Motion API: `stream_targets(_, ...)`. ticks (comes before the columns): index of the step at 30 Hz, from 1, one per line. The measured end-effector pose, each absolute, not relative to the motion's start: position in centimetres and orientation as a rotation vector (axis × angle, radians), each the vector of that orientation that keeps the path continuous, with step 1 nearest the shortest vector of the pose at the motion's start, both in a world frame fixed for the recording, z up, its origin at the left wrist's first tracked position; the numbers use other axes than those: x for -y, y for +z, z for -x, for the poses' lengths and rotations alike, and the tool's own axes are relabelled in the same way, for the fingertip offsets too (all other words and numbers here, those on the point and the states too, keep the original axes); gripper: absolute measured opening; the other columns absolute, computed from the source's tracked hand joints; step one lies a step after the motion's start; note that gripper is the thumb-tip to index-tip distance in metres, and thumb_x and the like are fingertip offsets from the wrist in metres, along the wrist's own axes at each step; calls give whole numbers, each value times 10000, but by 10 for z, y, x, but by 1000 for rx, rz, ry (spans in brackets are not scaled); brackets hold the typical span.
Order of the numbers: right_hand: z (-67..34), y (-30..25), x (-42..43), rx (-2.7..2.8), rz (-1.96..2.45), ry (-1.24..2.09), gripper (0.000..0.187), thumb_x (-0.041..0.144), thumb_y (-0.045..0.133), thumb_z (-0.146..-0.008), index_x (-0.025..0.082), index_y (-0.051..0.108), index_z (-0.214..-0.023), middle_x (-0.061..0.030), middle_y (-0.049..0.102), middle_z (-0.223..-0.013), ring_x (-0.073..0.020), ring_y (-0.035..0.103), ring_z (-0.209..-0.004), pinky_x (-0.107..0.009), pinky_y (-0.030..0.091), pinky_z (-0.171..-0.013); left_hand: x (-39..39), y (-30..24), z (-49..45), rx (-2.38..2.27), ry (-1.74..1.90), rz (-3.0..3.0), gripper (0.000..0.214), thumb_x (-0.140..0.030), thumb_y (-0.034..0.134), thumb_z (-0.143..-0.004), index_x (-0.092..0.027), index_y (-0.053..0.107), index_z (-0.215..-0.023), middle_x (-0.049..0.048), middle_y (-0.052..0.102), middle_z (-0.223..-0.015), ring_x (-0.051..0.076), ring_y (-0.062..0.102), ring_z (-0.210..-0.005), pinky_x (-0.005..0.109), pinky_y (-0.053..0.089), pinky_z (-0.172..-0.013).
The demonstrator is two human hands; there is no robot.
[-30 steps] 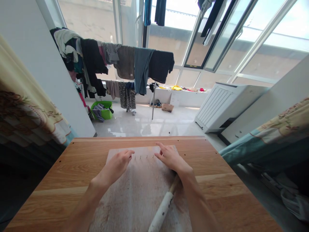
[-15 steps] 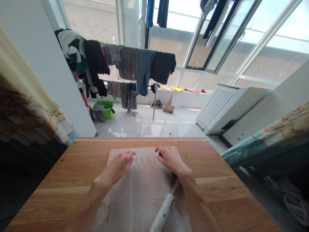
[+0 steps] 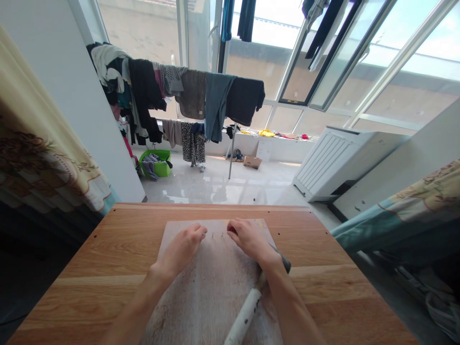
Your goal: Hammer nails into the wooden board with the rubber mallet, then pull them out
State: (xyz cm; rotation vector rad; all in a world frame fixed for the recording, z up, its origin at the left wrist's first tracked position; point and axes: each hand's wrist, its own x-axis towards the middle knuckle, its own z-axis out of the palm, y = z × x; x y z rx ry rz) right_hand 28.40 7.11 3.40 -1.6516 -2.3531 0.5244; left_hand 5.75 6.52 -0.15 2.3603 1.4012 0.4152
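Note:
Two thin nails stand upright near the far end of a pale, worn board: a left nail [image 3: 212,235] and a right nail [image 3: 222,235]. My left hand [image 3: 187,244] pinches at the left end of this short row, its fingertips over the spot of an outer nail. At the right end, my right hand [image 3: 247,238] is curled the same way, covering the other outer nail. The board [image 3: 212,292] lies flat under both hands. Beneath my right forearm rests a hammer [image 3: 244,314] with a white-wrapped handle, its dark head partly hidden by the arm.
The wooden table [image 3: 93,268] extends around the board, with small dark holes near its edges. Beyond it stand a drying rack with clothes [image 3: 215,103], a green basket [image 3: 163,167] and a white ribbed cabinet [image 3: 323,158]. Curtains [image 3: 413,215] hang at both sides.
Both hands have moved inward to the outer nails of the row, and their fingers have closed there. The hammer's head now shows beside my right forearm. The view has shifted slightly.

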Motion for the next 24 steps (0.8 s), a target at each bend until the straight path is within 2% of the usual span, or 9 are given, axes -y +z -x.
stream_targets(5, -277, 20, -74, 2340, 1592, 537, 120, 129, 622, -948, 182, 712, -889, -55, 752, -920, -188, 674, -882, -259, 445, -780, -67, -3, -59, -1425, 498, -2308, 227, -150, 445, -1007, -192, 653, -924, 59, 669, -931, 209, 670, -869, 302, 441, -779)
stream_targets(10, -270, 13, -73, 2305, 1586, 503, 86, 129, 626, -952, 166, 695, -917, -85, 739, -938, -215, 671, -875, -285, 454, -768, -67, -7, -59, -1385, 606, -2242, 207, -182, 472, -999, -201, 627, -863, 47, 666, -897, 206, 647, -827, 304, 420, -759)
stream_targets(16, -265, 16, -70, 2280, 1535, 480, 129, 91, 594, -959, 177, 679, -914, -66, 716, -934, -201, 659, -867, -281, 457, -777, -68, -5, -59, -1294, 842, -2146, 186, -267, 505, -985, -214, 626, -853, 35, 661, -871, 196, 618, -816, 300, 419, -768)
stream_targets(24, -251, 14, -64, 2256, 1484, 497, 125, 96, 622, -944, 186, 675, -875, -51, 715, -892, -194, 659, -840, -270, 458, -762, -68, 3, -58, -1275, 841, -1986, 165, -258, 534, -903, -203, 618, -773, -4, 634, -718, 158, 586, -686, 268, 417, -675)
